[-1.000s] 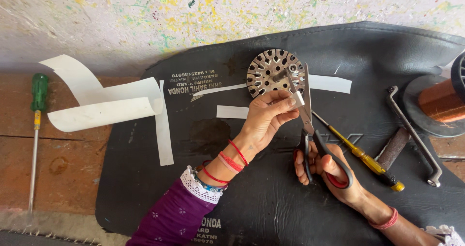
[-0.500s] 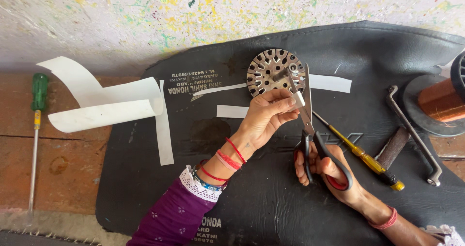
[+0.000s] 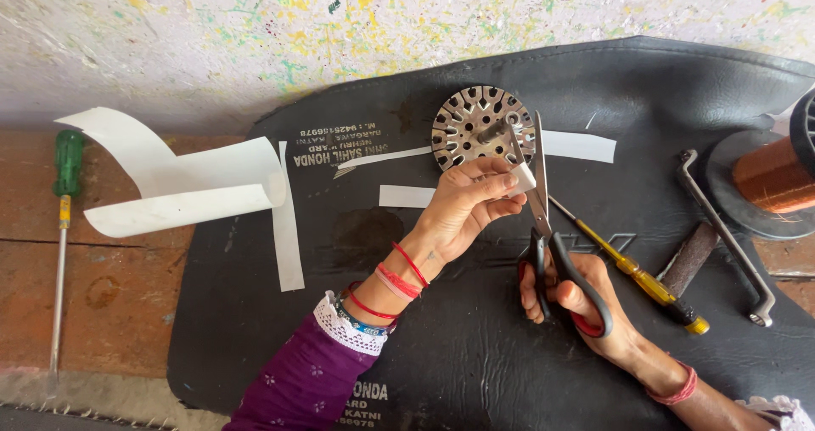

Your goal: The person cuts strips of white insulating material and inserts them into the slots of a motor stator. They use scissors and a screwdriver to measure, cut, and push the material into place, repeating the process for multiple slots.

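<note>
Left hand point(image 3: 463, 210) grip pinches paper strip point(image 3: 522, 179); right hand point(image 3: 573, 299) grip holds scissors point(image 3: 543, 219); slotted metal disc point(image 3: 475, 125) behind, yellow screwdriver point(image 3: 632, 270) beside.

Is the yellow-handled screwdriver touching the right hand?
Apart. The head view shows bare black mat between the yellow-handled screwdriver and the right hand, which grips the scissors.

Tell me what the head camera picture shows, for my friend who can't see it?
A person's right hand works black-handled scissors against a small white paper piece pinched in the left hand, over a black mat. A round slotted metal disc lies just beyond, with screwdrivers, paper strips and copper wire around.
</note>
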